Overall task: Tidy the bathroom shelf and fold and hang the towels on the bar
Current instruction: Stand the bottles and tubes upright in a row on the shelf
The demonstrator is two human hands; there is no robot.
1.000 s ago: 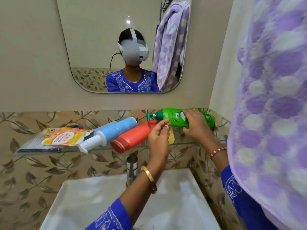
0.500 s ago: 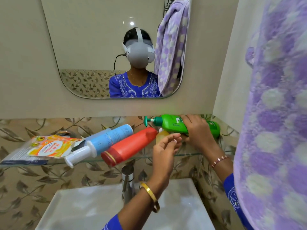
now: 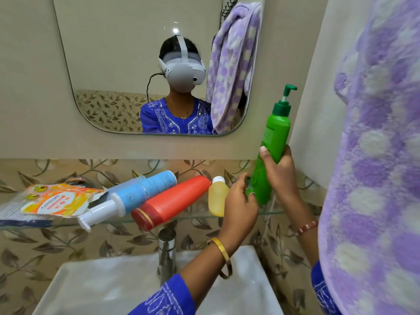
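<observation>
Green plastic dominates this moment: the green pump bottle [image 3: 270,146] stands nearly upright, leaning a little, at the right end of the glass shelf [image 3: 281,211]. The right hand [image 3: 280,172] is wrapped round its middle, thumb across the front. The left hand [image 3: 241,202] cups its lower part with curled fingers; whether those fingers truly clasp the base or only steady it is hard to tell from this angle, and the base itself is hidden, so I cannot say if it rests on the glass yet.

Just left of that double grip a small yellow bottle [image 3: 217,196] stands upright, close beside the left hand. Further from the grip, a red bottle [image 3: 172,202] and a blue pump bottle [image 3: 134,196] lie on their sides, their lower ends overhanging the shelf's front edge. Farthest off, at the shelf's left end, lies an orange packet [image 3: 56,200] atop other flat packs.

By my reckoning the tidying is barely begun: one bottle is being stood up, two remain toppled, and the packets are loose. A purple spotted towel [image 3: 375,155] hangs bunched at the right, close to the camera; its folding and hanging on the bar looks wholly undone.
</observation>
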